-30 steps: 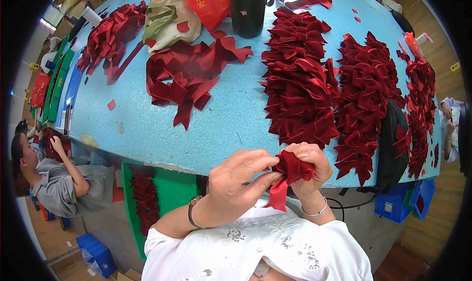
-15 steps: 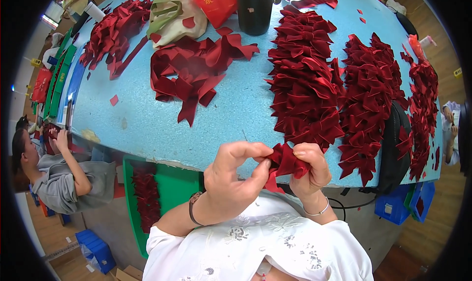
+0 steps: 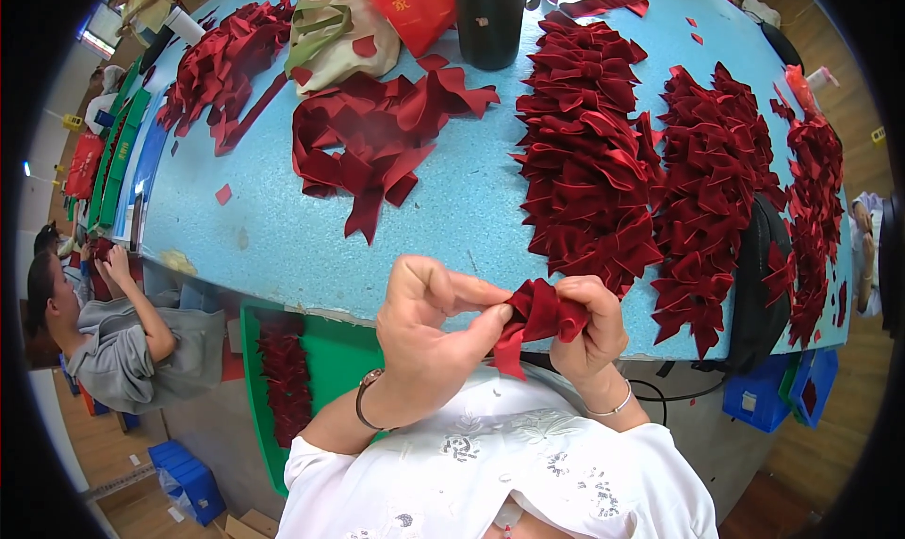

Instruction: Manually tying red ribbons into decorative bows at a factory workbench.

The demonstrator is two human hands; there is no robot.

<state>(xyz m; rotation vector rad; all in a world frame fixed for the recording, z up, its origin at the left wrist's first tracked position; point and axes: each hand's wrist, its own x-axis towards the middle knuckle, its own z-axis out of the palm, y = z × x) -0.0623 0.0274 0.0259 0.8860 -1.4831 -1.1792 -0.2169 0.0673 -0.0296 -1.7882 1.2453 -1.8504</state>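
Watching remotely, I see looped dark-red velvet ribbon [image 3: 538, 314] by near edge of light-blue speckled table [image 3: 255, 228]: left hand [image 3: 424, 318] pinching one side, right hand [image 3: 591, 330] clasping other, likely keeping folds firm; dark-red velvet bows [image 3: 586, 153] packed on table, perhaps saving space.

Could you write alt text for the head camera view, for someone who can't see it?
A person's left hand and right hand hold a folded dark red ribbon at the near edge of a blue table. Long rows of red bows lie to the right, loose red ribbon lies left of centre, and a green tray sits lower left.
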